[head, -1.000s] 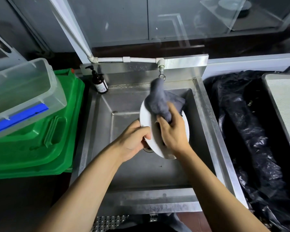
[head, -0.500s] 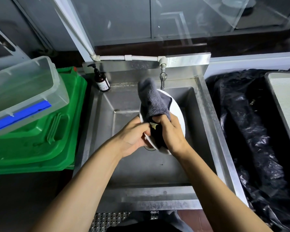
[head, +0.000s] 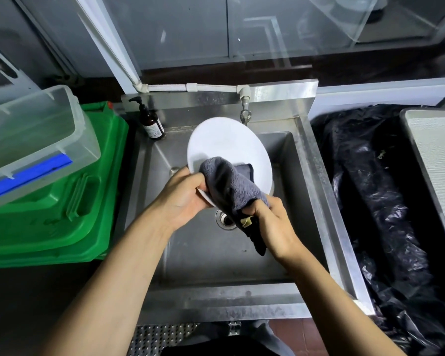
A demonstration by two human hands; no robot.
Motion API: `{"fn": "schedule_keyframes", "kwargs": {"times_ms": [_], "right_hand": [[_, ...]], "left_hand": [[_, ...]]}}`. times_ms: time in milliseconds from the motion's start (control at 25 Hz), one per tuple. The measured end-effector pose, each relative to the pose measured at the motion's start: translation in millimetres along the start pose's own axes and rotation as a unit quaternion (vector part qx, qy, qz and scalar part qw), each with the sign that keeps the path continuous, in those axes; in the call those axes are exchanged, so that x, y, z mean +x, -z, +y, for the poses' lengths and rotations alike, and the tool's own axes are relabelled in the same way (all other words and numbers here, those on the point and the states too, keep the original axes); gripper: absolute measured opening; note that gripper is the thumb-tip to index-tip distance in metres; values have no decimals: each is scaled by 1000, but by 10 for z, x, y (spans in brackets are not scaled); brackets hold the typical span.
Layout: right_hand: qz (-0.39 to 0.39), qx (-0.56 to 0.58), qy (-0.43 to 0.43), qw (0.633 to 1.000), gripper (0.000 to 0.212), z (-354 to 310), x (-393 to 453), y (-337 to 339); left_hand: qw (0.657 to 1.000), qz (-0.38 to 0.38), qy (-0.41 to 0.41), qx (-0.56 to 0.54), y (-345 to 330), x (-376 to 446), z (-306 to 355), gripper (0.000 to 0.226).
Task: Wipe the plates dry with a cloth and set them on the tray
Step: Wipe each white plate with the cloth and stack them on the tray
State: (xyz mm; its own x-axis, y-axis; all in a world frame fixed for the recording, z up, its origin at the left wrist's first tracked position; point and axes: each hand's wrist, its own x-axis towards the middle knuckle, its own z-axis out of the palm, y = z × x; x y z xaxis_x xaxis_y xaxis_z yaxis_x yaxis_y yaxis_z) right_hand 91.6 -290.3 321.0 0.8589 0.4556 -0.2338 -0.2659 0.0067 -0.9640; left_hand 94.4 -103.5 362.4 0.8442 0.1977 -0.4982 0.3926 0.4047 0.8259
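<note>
Plate [head: 229,147] held tilted over sink [head: 311,196]; left hand [head: 183,199] grips its near rim, right hand [head: 272,227] clutches grey cloth [head: 231,186] draped across it. Best rotate plate, wiping rim and underside.

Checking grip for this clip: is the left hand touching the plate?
Touching. The head view shows the left hand gripping the lower left rim of the plate, thumb on its face, beside the cloth.
</note>
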Motion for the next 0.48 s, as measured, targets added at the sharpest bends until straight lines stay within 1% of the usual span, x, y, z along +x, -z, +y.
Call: {"fn": "schedule_keyframes", "kwargs": {"times_ms": [40, 120, 200, 280, 320, 400, 480], "right_hand": [[13, -14, 25, 1000, 16, 71, -7, 40], [69, -73, 68, 993, 14, 268, 30, 161], [129, -125, 75, 981, 15, 417, 90, 283], [166, -114, 69, 977, 14, 437, 154, 332], [179, -94, 75, 977, 13, 409, 193, 342], [199, -73, 101, 972, 18, 318, 295, 372], [218, -72, 108, 967, 19, 207, 412, 402]], "left_hand": [[1000, 3, -1, -3, 0, 6, -5, 40], [1000, 3, -9, -14, 11, -1, 7, 32], [1000, 1, -7, -16, 11, -21, 16, 29], [1000, -15, -1, -5, -10, -42, 1, 30], [1000, -22, 2, 2, -24, -51, -12, 35], [999, -30, 10, 13, -28, -59, -25, 42], [999, -39, 14, 17, -19, -74, -15, 41]]}}
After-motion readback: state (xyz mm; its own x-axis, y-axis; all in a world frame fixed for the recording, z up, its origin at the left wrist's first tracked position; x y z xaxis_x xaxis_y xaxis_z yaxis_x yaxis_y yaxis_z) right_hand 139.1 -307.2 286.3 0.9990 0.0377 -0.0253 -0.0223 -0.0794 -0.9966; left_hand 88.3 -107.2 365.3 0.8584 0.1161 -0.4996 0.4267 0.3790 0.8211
